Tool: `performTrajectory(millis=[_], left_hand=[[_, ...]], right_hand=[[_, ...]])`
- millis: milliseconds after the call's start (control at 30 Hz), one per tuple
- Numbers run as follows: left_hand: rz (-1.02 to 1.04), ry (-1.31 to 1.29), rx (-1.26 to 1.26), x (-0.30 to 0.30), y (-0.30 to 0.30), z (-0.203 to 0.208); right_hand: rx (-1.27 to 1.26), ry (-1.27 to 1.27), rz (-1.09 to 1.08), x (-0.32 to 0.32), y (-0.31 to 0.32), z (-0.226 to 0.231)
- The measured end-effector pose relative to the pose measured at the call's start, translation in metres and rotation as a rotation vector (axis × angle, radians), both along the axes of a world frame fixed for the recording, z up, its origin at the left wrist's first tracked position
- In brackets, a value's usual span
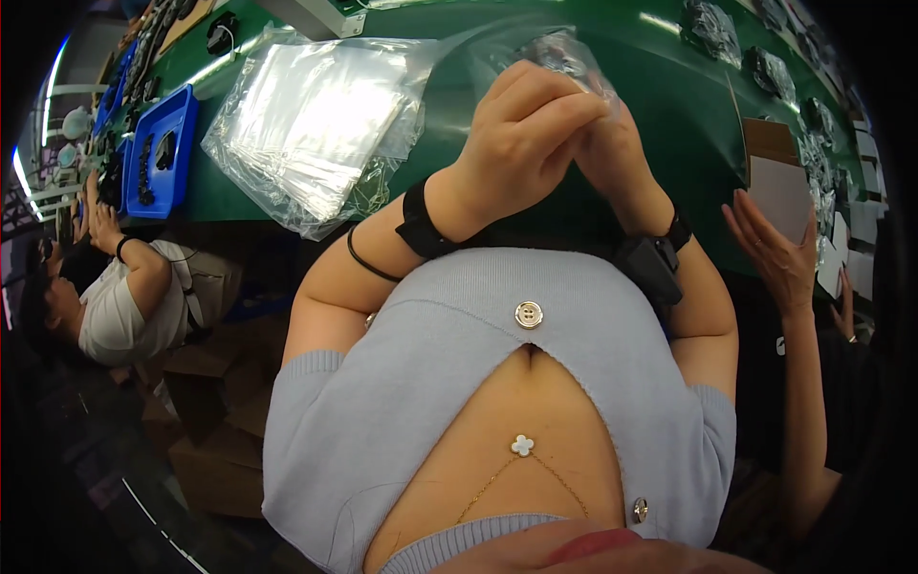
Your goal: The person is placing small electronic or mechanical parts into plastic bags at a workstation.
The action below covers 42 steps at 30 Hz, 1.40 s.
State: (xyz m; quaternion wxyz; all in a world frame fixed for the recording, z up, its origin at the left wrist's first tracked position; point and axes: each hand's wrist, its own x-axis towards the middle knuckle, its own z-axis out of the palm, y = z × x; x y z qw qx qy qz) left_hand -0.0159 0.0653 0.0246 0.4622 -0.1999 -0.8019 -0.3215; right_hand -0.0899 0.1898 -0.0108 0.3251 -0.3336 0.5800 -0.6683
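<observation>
1. Holding a clear plastic bag (564,53) up near the top of the view, over the green table (459,203), with something darkish inside. Too blurry to say what.
2. Pinching that plastic with the left hand (521,134), with knuckles bent and fingers curled in pretty tight.
3. Bringing the right hand (620,153) right up beside the left one. Partly covered by it, so can't tell whether also gripping the plastic or just resting against it.
4. Wearing a black wrist strap (418,225) on the left plus a thin black band (368,256) further up, and a chunky black device (655,263) on the right wrist.
5. Lying on the table just left of the hands: a fanned stack of clear plastic sleeves (320,110) in a big loose plastic wrapper (226,143).
6. Further left: a blue tray (172,189) with black parts in it, near a co-worker (134,301) in a white top.
7. Off to the right: another person's hand (779,256), overlapping a pale-faced cardboard box (779,187).
8. Beyond that: plastic-wrapped packages (712,33) strung along the table's right side.
</observation>
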Motion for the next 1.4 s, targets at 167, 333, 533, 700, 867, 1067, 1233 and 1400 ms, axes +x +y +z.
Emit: performTrajectory(millis=[167,333,533,700,867,1067,1233,1400], left_hand=[[-0.118,-0.129,-0.14,-0.014,0.019,0.008],[-0.175,-0.196,-0.231,-0.019,0.032,-0.001],[-0.492,-0.363,-0.095,-0.005,0.04,0.001],[-0.192,-0.165,-0.144,-0.004,0.013,0.006],[0.441,-0.444,0.091,0.001,-0.068,-0.049],[0.298,-0.858,0.383,0.005,-0.075,-0.059],[0.237,-0.926,0.607,0.013,-0.081,-0.06],[0.135,-0.991,0.706,0.023,-0.088,-0.056]], right_hand=[[0.138,0.682,0.015,-0.018,-0.008,-0.004],[0.177,1.125,0.022,-0.019,-0.018,-0.017],[0.225,1.452,-0.09,-0.011,-0.023,-0.017],[-0.011,1.097,-0.083,-0.03,-0.021,-0.036],[0.23,1.225,-0.246,-0.025,-0.014,-0.025],[0.396,1.175,-0.259,-0.037,-0.014,-0.027],[0.249,0.958,-0.062,-0.057,-0.001,-0.024],[0.255,0.356,0.013,-0.055,0.05,-0.002]])
